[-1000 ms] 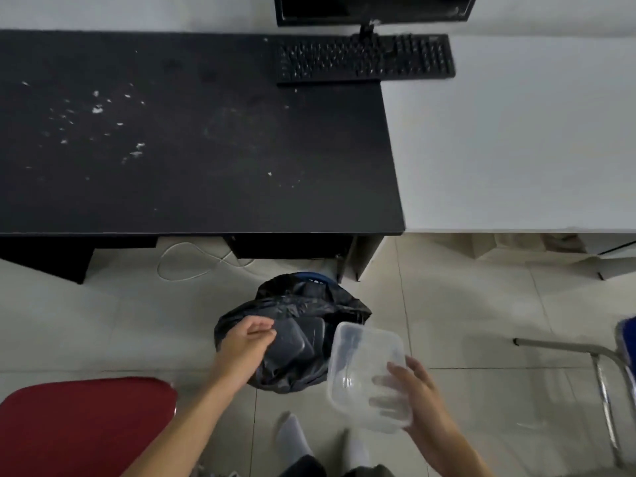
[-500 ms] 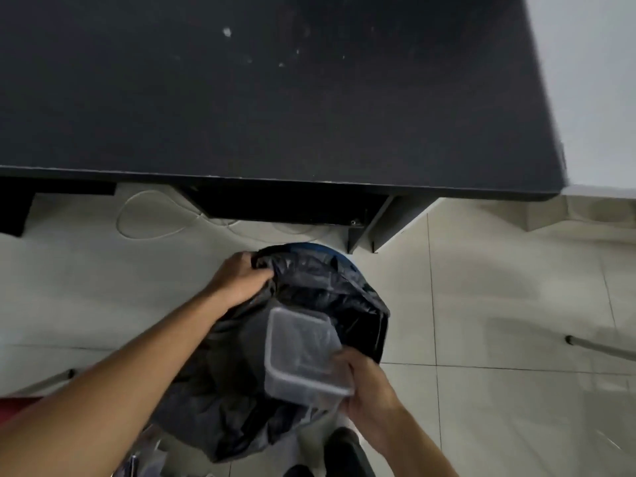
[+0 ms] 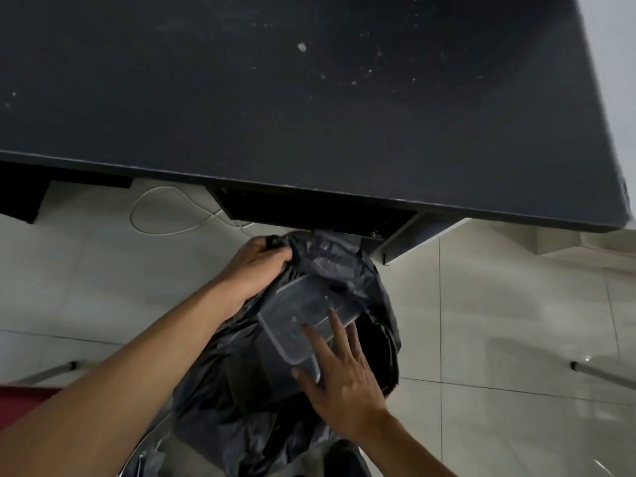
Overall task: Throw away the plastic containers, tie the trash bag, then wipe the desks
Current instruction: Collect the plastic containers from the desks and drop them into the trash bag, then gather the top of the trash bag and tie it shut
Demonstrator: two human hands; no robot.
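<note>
Fingers of right hand splayed — apparently pressing container.

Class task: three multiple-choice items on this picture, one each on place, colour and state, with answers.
1. Where is the clear container? A on a shelf; B at the mouth of the trash bag; C on a chair.
2. What colour is the trash bag? A white; B blue; C black.
3. What does the left hand do? A grips the bag's rim; B hangs free; C holds a cloth.
Answers: 1 B, it lies in the bag's opening; 2 C, black plastic; 3 A, fingers curl round the rim.
</note>
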